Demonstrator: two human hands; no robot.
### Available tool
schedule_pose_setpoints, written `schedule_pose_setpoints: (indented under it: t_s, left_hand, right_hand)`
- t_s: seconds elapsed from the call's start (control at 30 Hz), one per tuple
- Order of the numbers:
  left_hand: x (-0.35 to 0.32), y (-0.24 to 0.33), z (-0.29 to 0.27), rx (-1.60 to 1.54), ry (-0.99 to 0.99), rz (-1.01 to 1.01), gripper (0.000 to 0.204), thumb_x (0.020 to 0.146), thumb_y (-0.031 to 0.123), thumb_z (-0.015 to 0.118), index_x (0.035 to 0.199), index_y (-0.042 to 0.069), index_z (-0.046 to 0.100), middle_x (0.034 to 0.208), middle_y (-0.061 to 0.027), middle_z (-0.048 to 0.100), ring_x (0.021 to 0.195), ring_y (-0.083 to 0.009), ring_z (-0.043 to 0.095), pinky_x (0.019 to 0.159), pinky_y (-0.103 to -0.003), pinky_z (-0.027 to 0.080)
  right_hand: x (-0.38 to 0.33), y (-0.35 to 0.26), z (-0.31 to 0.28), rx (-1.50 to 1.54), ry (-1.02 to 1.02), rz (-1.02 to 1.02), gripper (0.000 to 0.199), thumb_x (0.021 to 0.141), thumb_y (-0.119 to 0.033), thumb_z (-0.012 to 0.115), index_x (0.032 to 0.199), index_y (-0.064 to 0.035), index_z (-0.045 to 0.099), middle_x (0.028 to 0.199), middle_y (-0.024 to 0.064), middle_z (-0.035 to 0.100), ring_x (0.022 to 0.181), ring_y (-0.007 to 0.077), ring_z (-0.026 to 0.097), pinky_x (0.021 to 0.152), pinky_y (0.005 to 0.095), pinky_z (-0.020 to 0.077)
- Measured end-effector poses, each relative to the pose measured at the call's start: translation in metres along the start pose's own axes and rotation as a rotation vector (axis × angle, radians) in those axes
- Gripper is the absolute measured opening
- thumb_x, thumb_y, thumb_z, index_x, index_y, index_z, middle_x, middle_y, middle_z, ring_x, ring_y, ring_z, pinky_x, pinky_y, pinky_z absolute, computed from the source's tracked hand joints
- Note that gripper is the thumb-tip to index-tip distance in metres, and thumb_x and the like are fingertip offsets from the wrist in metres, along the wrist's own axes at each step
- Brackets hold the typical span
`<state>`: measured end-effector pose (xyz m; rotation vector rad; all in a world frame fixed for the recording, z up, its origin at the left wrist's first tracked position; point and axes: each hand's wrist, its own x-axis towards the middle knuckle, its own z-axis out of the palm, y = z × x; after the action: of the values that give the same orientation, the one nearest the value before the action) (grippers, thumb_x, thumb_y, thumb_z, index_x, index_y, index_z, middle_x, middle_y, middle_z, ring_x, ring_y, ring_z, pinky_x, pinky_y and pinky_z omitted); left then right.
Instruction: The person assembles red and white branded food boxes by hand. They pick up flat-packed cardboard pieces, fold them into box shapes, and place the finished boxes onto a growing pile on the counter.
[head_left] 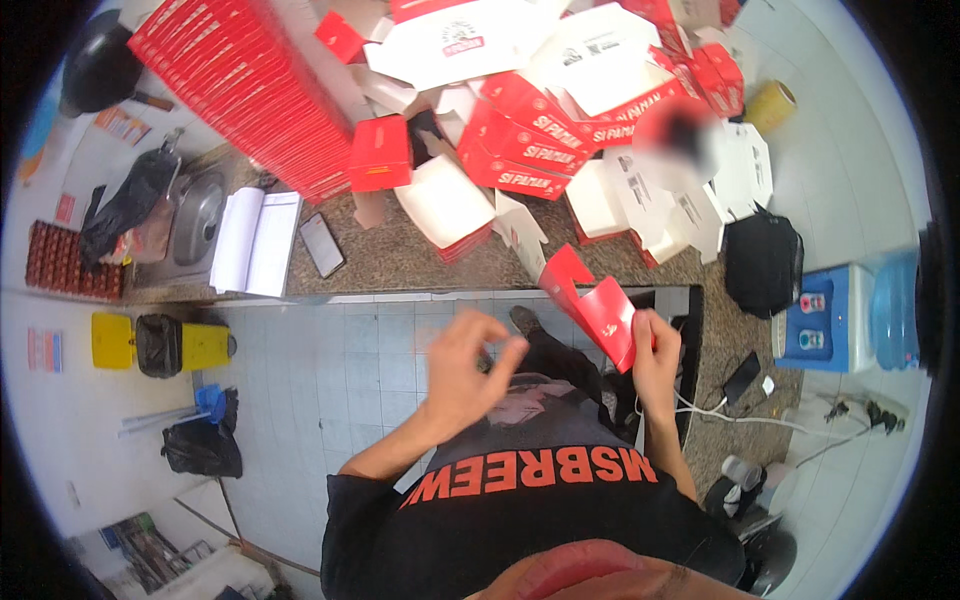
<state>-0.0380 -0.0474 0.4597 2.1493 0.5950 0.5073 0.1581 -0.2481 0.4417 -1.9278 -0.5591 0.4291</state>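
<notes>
My right hand (655, 358) grips a red cardboard box blank (594, 303), partly folded, held just in front of my chest by its lower right edge. My left hand (466, 366) hovers to the left of it with fingers spread and curled, holding nothing and not touching the blank. On the granite counter (400, 260) beyond lies a heap of folded red and white boxes (520, 140). A long stack of flat red blanks (240, 80) leans at the back left.
A phone (322, 244) and an open white notebook (255, 240) lie on the counter's left part, beside a metal sink (195, 215). A black bag (762, 262), a blue water dispenser (835, 320) and cables sit at the right. Yellow bin (160, 343) stands on the tiled floor.
</notes>
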Motion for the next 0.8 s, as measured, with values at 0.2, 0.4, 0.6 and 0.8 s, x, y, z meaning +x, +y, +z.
schedule_pose_setpoints:
  t_s: [0.2,0.4,0.6,0.8]
  left_hand:
    - [-0.023,-0.008,0.054,-0.390,0.015,0.113,0.073,0.097,0.020,0.068,0.155,-0.002,0.030,0.133,-0.0194,0.060,0.123,-0.0290,0.061,0.096,-0.040,0.055]
    - [-0.030,-0.009,0.042,-0.187,0.005,0.091,0.065,0.093,0.016,0.071,0.148,-0.008,0.043,0.127,-0.0310,0.064,0.116,-0.0375,0.068,0.088,-0.041,0.059]
    - [-0.052,-0.028,0.042,0.217,-0.087,0.394,0.048,0.094,0.008,0.067,0.141,0.008,0.059,0.144,-0.0162,0.059,0.123,-0.0354,0.065,0.084,-0.043,0.062]
    - [-0.066,-0.045,0.032,0.444,-0.150,0.486,0.045,0.092,0.010,0.067,0.137,0.012,0.064,0.146,-0.0121,0.059,0.128,-0.0373,0.061,0.080,-0.040,0.063]
  right_hand:
    - [-0.032,-0.029,0.039,0.254,-0.626,-0.164,0.028,0.105,-0.023,0.057,0.115,0.0018,0.065,0.103,0.0116,0.069,0.095,0.0168,0.062,0.086,0.0330,0.0498]
    - [0.007,-0.010,0.047,0.928,-0.882,0.182,0.044,0.106,-0.034,0.059,0.134,-0.0002,0.057,0.130,0.0117,0.063,0.120,0.0212,0.062,0.099,0.0378,0.0526]
    - [-0.009,-0.013,0.035,0.795,-0.686,0.493,0.041,0.102,-0.030,0.065,0.136,-0.0106,0.055,0.128,0.0045,0.064,0.116,0.0192,0.063,0.100,0.0469,0.0518]
    - [-0.040,0.011,0.021,0.908,-0.648,0.596,0.045,0.099,-0.027,0.069,0.137,-0.0097,0.053,0.127,0.0035,0.063,0.116,0.0203,0.062,0.100,0.0470,0.0519]
